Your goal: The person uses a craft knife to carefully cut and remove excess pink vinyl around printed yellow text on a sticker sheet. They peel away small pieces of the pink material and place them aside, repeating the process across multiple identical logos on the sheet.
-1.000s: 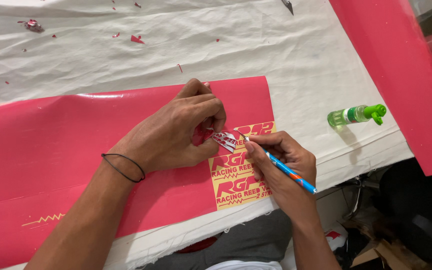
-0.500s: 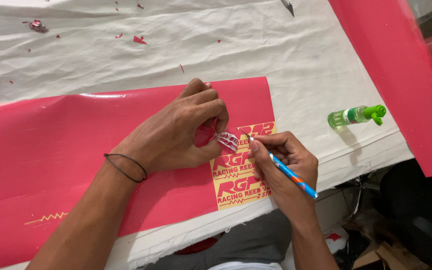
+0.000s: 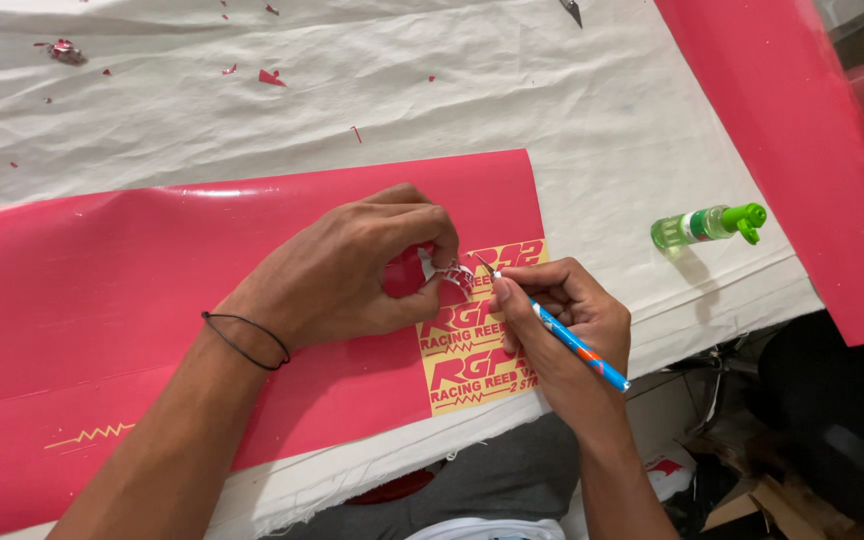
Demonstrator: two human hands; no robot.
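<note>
L hand (image 3: 352,275) pinched vinyl strip (image 3: 449,272) | R hand (image 3: 562,325) gripped knife (image 3: 552,330) | risk: I judged strip cld tear if pulled fast

The red vinyl sheet (image 3: 152,300) lies flat on the white cloth, glossy, its right end weeded down to a yellow backing patch (image 3: 472,345) carrying red lettering. A curled strip of peeled vinyl (image 3: 449,272) stands lifted off the sheet at the patch's upper left corner. A blue-handled craft knife (image 3: 562,335) slants across the patch's right edge, tip at the strip.
</note>
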